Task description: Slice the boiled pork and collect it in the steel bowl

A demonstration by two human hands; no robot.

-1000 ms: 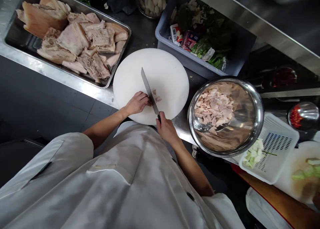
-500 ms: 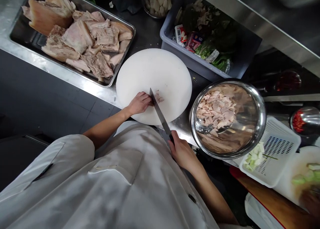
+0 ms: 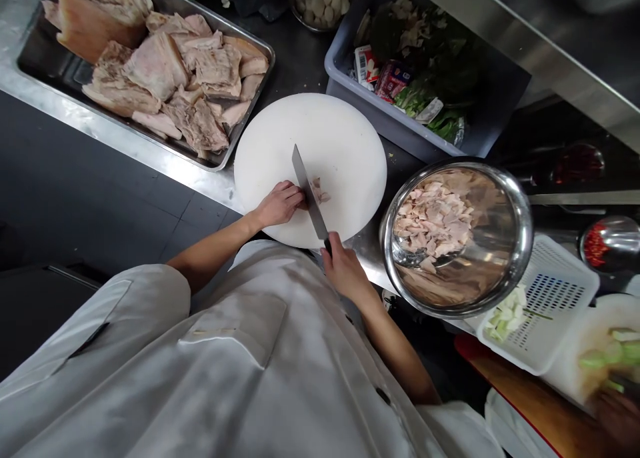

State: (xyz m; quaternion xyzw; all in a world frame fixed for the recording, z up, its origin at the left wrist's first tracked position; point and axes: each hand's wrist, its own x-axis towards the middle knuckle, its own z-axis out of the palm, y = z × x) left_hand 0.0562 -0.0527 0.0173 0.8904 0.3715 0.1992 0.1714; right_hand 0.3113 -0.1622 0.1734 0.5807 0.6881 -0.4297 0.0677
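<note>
Loads of sliced pork (image 3: 435, 221) mid-right, slabs (image 3: 155, 68) upper-left probably to go
Right hand (image 3: 345, 269) grips knife (image 3: 309, 193), left hand (image 3: 280, 203) pins meat (image 3: 302, 205).

Over the link I saw a blue-grey plastic tub (image 3: 375, 116) holding leafy greens (image 3: 440, 78) and printed packets (image 3: 393, 80), with a small metal bowl (image 3: 303, 24) of whitish chunks (image 3: 323, 3) just beside it. To the right I made out a white perforated basket (image 3: 573, 271) with pale green vegetable pieces (image 3: 505, 317), near a steel bowl (image 3: 625, 241) of chopped red chillies (image 3: 595, 245).
</note>
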